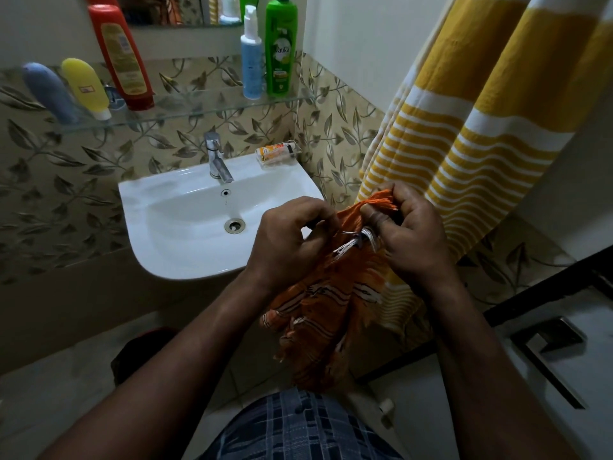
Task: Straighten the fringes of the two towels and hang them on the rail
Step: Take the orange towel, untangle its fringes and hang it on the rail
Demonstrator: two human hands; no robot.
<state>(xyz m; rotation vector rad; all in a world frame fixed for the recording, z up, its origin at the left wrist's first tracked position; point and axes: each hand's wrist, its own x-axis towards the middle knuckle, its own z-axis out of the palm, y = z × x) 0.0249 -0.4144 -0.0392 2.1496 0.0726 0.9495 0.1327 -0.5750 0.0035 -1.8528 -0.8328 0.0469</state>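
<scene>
An orange towel (325, 313) with thin white and dark stripes hangs bunched between my hands, just right of the sink. My left hand (288, 240) pinches its upper edge from the left. My right hand (408, 234) grips orange fringe threads at the top and white fringe threads (351, 242) below the thumb. A yellow towel with white stripes (491, 121) hangs down from above at the right, behind my right hand. The rail itself is out of view.
A white sink (185, 227) with a chrome tap (217, 161) sits at centre left. A glass shelf (199, 107) above it carries several bottles. A soap dish (277, 154) rests on the sink's back corner. A dark-framed door with a handle (547, 350) is at right.
</scene>
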